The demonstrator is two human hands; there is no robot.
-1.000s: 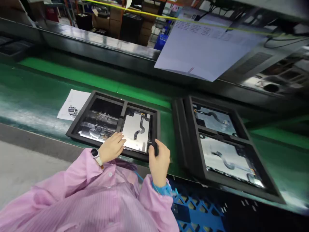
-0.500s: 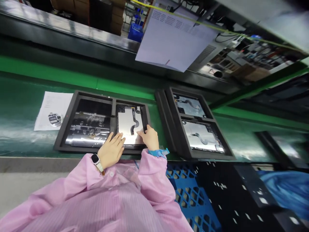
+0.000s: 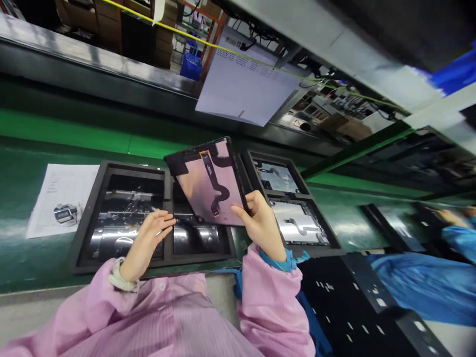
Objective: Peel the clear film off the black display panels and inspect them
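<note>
A thin display panel (image 3: 197, 183) with a dark rim and a curved black ribbon cable is tilted up above the left foam tray (image 3: 168, 191). My right hand (image 3: 262, 220) pinches its lower right edge between thumb and fingers. Over the tray's left compartment hovers my left hand (image 3: 150, 238), its fingers apart and holding nothing. Dark glossy pieces (image 3: 128, 208) lie in that compartment, and another glossy dark piece (image 3: 197, 240) shows in the right compartment below the raised panel.
Right of the panel, stacked foam trays (image 3: 316, 201) hold two more panels. Paper (image 3: 42, 203) with a small counter (image 3: 66, 214) lies at left. Another person's hand (image 3: 449, 217) and blue sleeve are at far right. A monitor-like white board (image 3: 249, 79) hangs above.
My right hand has lifted the panel out of the tray's right compartment and tilted it. My left hand has moved left, away from the panel. The view has shifted somewhat.
</note>
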